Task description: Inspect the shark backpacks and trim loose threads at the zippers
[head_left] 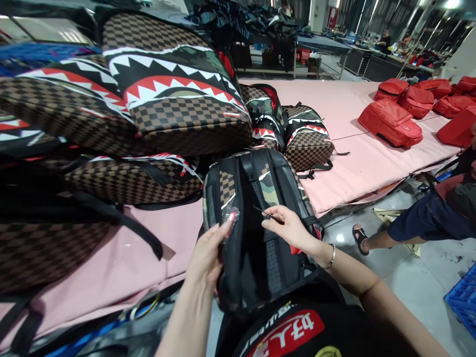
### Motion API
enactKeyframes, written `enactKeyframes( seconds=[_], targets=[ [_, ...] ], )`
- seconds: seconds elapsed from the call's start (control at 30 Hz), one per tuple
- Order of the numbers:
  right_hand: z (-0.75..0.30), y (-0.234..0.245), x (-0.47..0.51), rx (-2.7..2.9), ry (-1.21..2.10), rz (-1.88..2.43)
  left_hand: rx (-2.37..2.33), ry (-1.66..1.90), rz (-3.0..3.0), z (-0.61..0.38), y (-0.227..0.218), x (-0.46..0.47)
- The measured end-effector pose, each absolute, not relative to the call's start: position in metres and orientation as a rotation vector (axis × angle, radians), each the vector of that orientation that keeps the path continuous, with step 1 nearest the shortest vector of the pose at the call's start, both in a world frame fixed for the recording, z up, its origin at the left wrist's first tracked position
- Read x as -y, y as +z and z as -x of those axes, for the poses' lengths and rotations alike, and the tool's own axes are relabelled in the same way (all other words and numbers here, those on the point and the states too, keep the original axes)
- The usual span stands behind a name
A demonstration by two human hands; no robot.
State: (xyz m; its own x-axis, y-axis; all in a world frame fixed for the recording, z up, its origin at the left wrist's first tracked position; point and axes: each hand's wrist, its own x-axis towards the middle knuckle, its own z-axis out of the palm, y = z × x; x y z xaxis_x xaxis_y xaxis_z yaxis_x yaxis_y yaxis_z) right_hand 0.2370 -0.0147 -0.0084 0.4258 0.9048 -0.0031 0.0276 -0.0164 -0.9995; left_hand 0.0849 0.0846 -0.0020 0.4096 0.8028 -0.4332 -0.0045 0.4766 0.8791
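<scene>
A backpack (273, 258) in black, camouflage and brown check rests against my body at the table's edge, its back panel and straps facing up. My left hand (210, 253) grips its left side, the thumb pressed on a padded shoulder strap (243, 248). By that thumb lies a small red tag (232, 223) in clear plastic. Above the middle of the back panel, my right hand (288, 225) pinches slim dark snips (273, 217), their thin tip pointing left. A bit of red (295, 250) shows under the right wrist. The fingers below the left side are partly hidden.
Check-patterned backpacks with shark-mouth prints (178, 94) are piled at the left and ahead on the pink-covered table (345, 114). Several red bags (390, 121) lie at the far right. A person's leg (401, 230) stands beside the table, and a blue crate (463, 297) is on the floor.
</scene>
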Motion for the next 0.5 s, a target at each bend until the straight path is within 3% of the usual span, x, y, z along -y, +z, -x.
enactKeyframes(
  seconds=[0.3, 0.5],
  targets=[
    [-0.231, -0.008, -0.047, 1.084, 0.69, 1.751, -0.904, 0.791, -0.94, -0.099, -0.026, -0.065],
    [-0.235, -0.028, -0.049, 0.887, 0.661, 1.603, -0.884, 0.655, -0.844, -0.09, -0.017, -0.069]
  ],
)
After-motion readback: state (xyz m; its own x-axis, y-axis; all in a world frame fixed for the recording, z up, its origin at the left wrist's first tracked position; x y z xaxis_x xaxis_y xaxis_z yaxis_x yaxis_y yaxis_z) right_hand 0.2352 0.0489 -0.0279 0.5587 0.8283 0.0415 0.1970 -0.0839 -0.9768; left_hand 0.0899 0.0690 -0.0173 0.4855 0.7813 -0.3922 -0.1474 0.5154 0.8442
